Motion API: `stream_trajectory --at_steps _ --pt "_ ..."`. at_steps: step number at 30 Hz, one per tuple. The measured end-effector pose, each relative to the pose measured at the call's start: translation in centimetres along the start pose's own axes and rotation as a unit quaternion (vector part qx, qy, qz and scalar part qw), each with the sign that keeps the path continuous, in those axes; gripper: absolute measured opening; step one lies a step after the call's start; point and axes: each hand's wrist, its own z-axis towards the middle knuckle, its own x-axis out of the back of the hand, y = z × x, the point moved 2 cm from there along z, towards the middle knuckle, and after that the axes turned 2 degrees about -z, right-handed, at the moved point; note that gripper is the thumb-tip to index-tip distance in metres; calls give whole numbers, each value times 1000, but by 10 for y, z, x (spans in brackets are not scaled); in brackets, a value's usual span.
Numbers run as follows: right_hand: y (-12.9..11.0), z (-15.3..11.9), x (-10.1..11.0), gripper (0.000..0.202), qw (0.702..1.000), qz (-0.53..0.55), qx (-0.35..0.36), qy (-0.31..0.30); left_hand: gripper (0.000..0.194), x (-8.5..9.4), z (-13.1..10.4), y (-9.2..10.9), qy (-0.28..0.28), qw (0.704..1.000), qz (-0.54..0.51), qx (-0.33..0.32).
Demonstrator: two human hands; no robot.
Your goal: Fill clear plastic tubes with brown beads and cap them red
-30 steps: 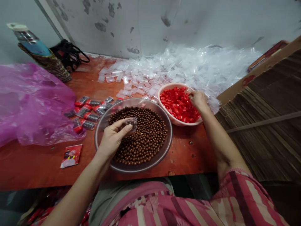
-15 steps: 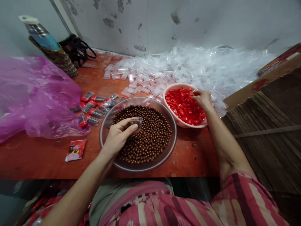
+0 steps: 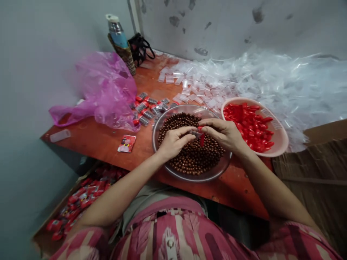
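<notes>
Where both hands meet over the bead bowl [image 3: 162, 124], left hand [image 3: 173, 142] pinches a half-hidden clear tube [image 3: 195, 134], right hand [image 3: 223, 135] a red cap [image 3: 202, 139]

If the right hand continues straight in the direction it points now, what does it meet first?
The right hand points left with a red cap; it would probably first meet the left hand with its clear tube, almost touching.

Pink striped patterned garment, short sleeves, forearms bare, no gloves.
</notes>
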Motion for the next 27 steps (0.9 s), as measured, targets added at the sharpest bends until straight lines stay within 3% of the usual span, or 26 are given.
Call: stream_trajectory --at_steps 4,8,12,17,20,24,27 --pt "3 -2 -2 18 999 4 -43 -26 28 -1 -3 -1 -4 1000 -18 -11" --pt "2 -7 -4 23 988 119 -97 -2 28 -3 -1 -3 -8 992 -126 7" --pt "7 -9 -18 38 957 252 -143 13 36 -5 0 -6 -21 962 -268 54" --pt "15 -9 -32 28 944 283 -164 47 41 -5 1 -8 -27 949 -306 67" --pt "10 -10 -28 24 964 221 -140 46 37 -4 1 -8 -30 968 -248 33" --pt "-9 -10 -4 22 992 -11 3 124 30 -2 1 -4 8 996 -81 -27" --pt "-23 -7 6 25 979 -150 118 72 28 -2 -1 -1 26 998 2 -56"
